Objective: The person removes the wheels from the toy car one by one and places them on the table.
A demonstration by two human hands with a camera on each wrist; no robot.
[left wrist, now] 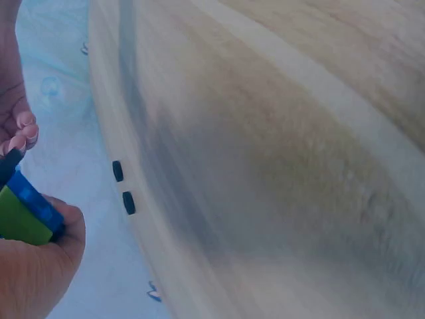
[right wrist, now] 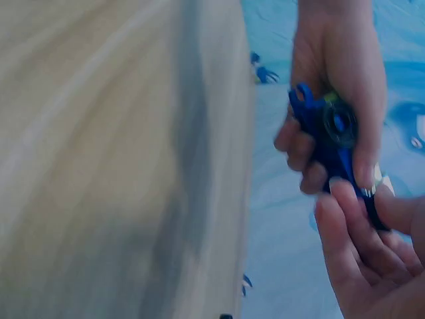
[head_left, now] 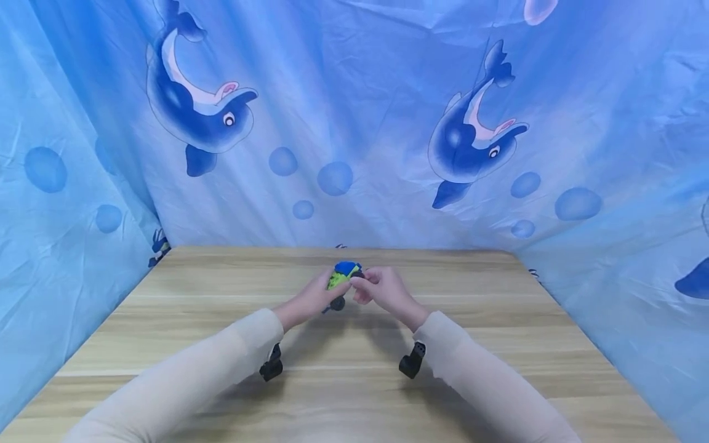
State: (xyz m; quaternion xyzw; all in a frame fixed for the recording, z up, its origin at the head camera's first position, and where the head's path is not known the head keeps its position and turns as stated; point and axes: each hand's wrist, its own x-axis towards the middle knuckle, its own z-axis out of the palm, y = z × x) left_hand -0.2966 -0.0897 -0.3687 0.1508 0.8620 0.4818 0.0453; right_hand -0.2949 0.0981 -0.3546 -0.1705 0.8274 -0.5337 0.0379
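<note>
Above the far part of the table, my left hand [head_left: 312, 300] grips a small toy car [head_left: 339, 278] with a lime-green and blue body. A black wheel [head_left: 337, 303] is on its near side; in the right wrist view the same toy shows a blue underside and a wheel [right wrist: 339, 123] with a blue hub. My right hand [head_left: 389, 294] pinches a black wheel [right wrist: 376, 211] between thumb and fingers, right at the toy's other end. Its inner face is hidden by the fingers.
Two small dark pieces [left wrist: 123, 187] lie near the edge of the wooden table [head_left: 343, 394] in the left wrist view. A blue curtain [head_left: 376, 123] printed with dolphins hangs behind and at both sides. Black wrist cameras [head_left: 412, 362] are strapped under the sleeves.
</note>
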